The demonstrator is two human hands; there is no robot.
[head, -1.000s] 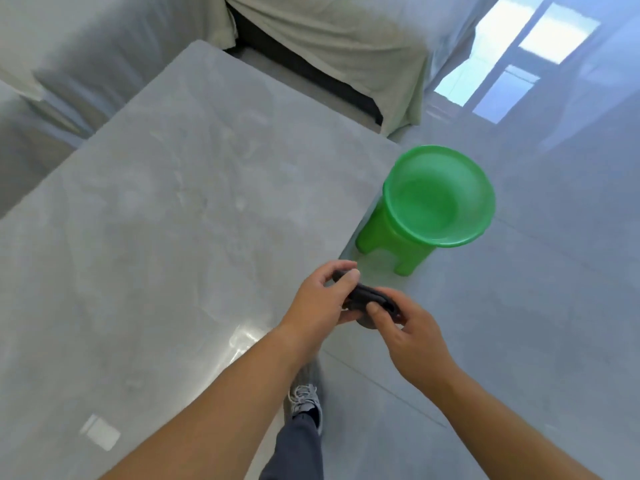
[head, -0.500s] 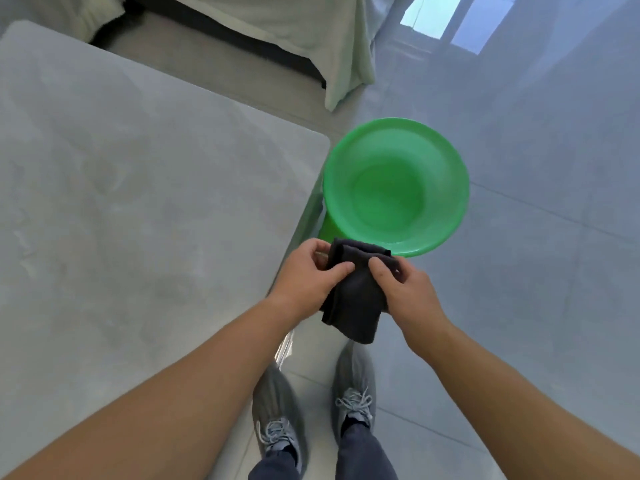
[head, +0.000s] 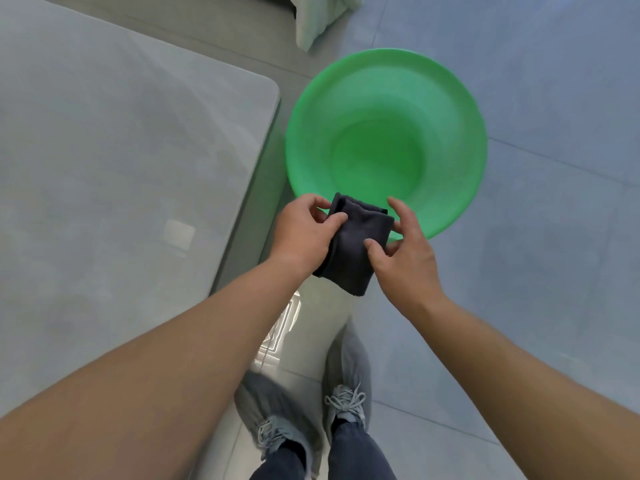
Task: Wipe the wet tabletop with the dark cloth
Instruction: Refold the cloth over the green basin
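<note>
— While you held the dark cloth (head: 353,251) up, what had changed?
— A second before, it was a tight wad; now it hung as a flat fold. Your left hand (head: 304,233) pinched its left edge and your right hand (head: 405,258) its right, over the green basin (head: 450,98), just off the table (head: 121,150).
— Meaning?
— Wringing looked done, I'd say; no wiping had begun.

dark cloth (head: 353,251) hangs folded (several layers thick), just right of the pale grey tabletop (head: 121,150).

Left hand (head: 304,233), right hand (head: 405,258): 2 pinch grips.
</note>
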